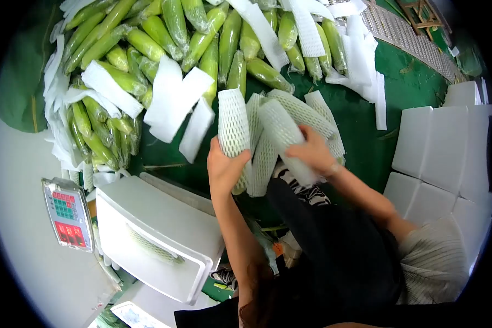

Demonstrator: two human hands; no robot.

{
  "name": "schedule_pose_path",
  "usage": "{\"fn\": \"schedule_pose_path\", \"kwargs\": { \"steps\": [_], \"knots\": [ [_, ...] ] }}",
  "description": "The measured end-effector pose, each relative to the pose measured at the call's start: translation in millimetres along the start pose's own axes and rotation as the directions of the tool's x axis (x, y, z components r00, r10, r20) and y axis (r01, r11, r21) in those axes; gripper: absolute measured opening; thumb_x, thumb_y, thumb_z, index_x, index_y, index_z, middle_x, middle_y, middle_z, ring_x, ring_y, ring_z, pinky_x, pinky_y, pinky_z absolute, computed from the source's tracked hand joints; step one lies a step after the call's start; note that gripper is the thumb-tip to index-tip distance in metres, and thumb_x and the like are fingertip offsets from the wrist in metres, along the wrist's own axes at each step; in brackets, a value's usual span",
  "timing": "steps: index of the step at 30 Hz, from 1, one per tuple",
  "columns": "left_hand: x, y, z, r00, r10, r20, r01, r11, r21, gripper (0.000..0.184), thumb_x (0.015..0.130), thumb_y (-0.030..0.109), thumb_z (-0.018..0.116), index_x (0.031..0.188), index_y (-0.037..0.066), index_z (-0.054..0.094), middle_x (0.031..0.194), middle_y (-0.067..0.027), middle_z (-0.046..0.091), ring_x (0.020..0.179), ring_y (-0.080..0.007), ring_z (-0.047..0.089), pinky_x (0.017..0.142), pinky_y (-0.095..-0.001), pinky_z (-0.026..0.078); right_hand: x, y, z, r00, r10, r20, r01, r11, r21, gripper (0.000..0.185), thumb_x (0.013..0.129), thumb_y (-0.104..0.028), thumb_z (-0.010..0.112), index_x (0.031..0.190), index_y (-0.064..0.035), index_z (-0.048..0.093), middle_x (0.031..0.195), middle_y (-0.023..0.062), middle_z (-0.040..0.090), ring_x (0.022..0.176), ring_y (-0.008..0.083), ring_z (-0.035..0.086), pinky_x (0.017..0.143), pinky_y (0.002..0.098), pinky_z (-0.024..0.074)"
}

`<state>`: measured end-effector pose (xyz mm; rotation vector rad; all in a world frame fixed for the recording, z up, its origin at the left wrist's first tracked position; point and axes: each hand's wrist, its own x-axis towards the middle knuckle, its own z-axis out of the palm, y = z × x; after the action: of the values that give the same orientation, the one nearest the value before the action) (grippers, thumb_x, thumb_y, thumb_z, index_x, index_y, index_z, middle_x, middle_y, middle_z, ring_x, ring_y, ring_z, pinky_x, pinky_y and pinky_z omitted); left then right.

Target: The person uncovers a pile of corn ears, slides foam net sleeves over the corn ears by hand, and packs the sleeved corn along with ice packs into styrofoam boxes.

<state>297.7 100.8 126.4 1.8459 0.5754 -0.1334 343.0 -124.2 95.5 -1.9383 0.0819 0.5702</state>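
Note:
My left hand (227,168) is wrapped around the lower part of an ear of corn in a white foam net sleeve (234,117), which stands nearly upright. In my right hand (312,153) is another foam-netted ear of corn (277,124), tilted and slightly blurred. Several more netted ears (303,113) lie fanned out on the green floor behind and between my hands. Beyond them is a large heap of green corn ears (147,44) in clear film. Flat white foam sleeves (167,98) are scattered over the heap.
A white foam box (147,229) stands at my left, beside a digital scale (67,213). White foam boxes (432,142) are stacked on the right. A patterned metal plate (410,41) and a wooden stool (422,16) are at the far right. My shoes are close below the netted ears.

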Motion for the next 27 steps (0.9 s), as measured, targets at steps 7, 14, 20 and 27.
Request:
{"fn": "schedule_pose_path", "kwargs": {
  "steps": [7, 14, 20, 27],
  "knots": [
    [25.2, 9.6, 89.5, 0.826, -0.360, 0.434, 0.561, 0.450, -0.694, 0.053, 0.073, 0.022, 0.067, 0.114, -0.006, 0.050, 0.097, -0.0129, 0.060, 0.082, -0.0237, 0.061, 0.070, -0.0359, 0.051, 74.0, -58.9, -113.5, 0.927, -0.007, 0.376, -0.016, 0.998, 0.057, 0.046, 0.070, -0.017, 0.066, 0.108, 0.0048, 0.053, 0.091, 0.0087, 0.061, 0.077, 0.0137, 0.059, 0.068, 0.0276, 0.0498],
    [21.1, -12.1, 156.9, 0.967, -0.154, 0.205, 0.249, 0.375, -0.893, 0.058, 0.071, 0.011, 0.065, 0.125, 0.000, 0.045, 0.116, -0.0129, 0.056, 0.106, -0.0286, 0.053, 0.092, -0.0411, 0.042, 89.7, -40.4, -95.5, 0.795, 0.169, 0.583, -0.277, 0.956, 0.101, 0.045, 0.068, -0.021, 0.063, 0.109, -0.0026, 0.055, 0.090, 0.0037, 0.060, 0.081, 0.0137, 0.058, 0.074, 0.0303, 0.0483],
    [-74.6, 63.4, 15.8, 0.997, -0.014, -0.070, -0.045, 0.645, -0.763, 0.068, 0.064, 0.009, 0.074, 0.124, -0.001, 0.044, 0.112, -0.0086, 0.057, 0.100, -0.0194, 0.055, 0.089, -0.0325, 0.043, -12.3, -116.2, -53.9, 0.882, -0.204, 0.425, 0.025, 0.920, 0.390, 0.082, 0.050, -0.010, 0.060, 0.128, 0.0059, 0.038, 0.118, 0.0130, 0.055, 0.108, 0.0239, 0.055, 0.094, 0.0335, 0.0418],
    [-244.0, 39.0, -168.5, 0.566, -0.258, -0.783, -0.426, 0.721, -0.546, 0.057, 0.071, 0.009, 0.057, 0.123, -0.007, 0.041, 0.109, -0.0185, 0.055, 0.095, -0.0282, 0.058, 0.084, -0.0379, 0.048, -113.7, -239.2, 159.3, 0.386, -0.465, 0.797, 0.135, 0.883, 0.450, 0.068, 0.060, -0.025, 0.070, 0.115, 0.0058, 0.045, 0.100, 0.0167, 0.057, 0.090, 0.0236, 0.056, 0.078, 0.0305, 0.0452]
  ]
}}
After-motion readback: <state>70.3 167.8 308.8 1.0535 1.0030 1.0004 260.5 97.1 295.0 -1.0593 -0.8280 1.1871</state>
